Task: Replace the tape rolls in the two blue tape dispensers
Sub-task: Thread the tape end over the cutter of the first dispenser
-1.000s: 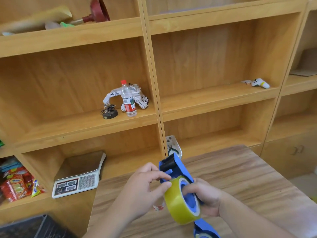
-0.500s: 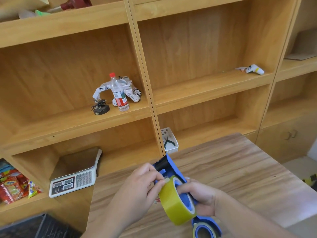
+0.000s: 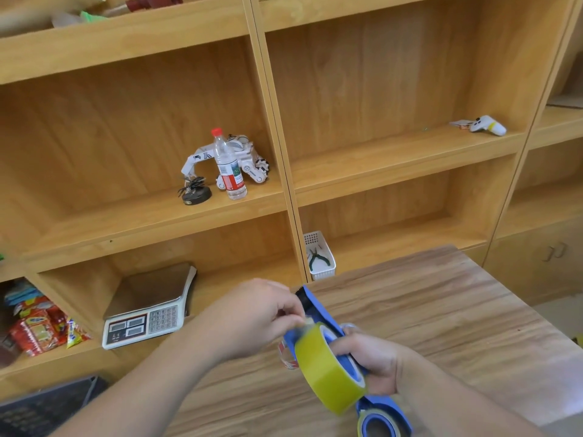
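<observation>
A blue tape dispenser is held up above the wooden table, a thick yellow tape roll mounted on its hub. My right hand grips the dispenser at its handle, behind the roll. My left hand pinches the loose end of the tape at the top of the roll, close to the dispenser's black roller. A second blue dispenser with a thin roll lies on the table below my right hand. A nearly empty roll core is partly hidden behind the held roll.
Wooden shelving fills the background. It holds a water bottle, a white toy robot, a weighing scale, a white basket with pliers, snack packets and a white controller. A dark crate sits at lower left.
The view has shifted so the hands sit lower in the frame. My left thumb and fingers have closed on the tape end at the roll's top. The second dispenser has come into view.
</observation>
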The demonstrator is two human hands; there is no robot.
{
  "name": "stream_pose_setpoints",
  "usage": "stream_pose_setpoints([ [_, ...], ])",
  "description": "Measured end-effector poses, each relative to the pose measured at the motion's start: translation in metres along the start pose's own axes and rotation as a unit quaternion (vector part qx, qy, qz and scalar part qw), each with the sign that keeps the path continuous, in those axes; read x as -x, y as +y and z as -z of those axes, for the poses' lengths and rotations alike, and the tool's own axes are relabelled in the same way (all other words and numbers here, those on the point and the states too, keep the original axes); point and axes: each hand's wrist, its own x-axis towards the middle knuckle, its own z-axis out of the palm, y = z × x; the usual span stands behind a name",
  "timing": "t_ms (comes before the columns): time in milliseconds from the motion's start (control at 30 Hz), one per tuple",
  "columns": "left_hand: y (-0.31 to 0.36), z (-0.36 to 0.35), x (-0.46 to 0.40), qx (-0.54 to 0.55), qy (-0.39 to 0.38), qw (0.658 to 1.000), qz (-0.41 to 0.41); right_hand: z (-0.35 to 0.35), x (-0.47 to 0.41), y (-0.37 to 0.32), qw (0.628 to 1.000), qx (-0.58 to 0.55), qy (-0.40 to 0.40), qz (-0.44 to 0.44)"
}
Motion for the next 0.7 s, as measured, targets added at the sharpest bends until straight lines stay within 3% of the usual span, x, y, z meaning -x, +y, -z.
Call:
stream_pose_setpoints([
  [200,0.012,0.031,-0.020,-0.060,-0.065,0.994,-0.067,-0.002,0.004,-0.009,0.998,0.008,-0.062,0.003],
  [367,0.021,0.038,-0.038,-0.106,-0.108,0.983,-0.101,-0.008,0.016,-0.014,0.998,-0.005,-0.066,-0.021],
  [700,0.027,0.038,-0.065,-0.114,-0.104,0.974,-0.167,-0.014,0.027,-0.017,0.996,-0.021,-0.082,-0.023],
])
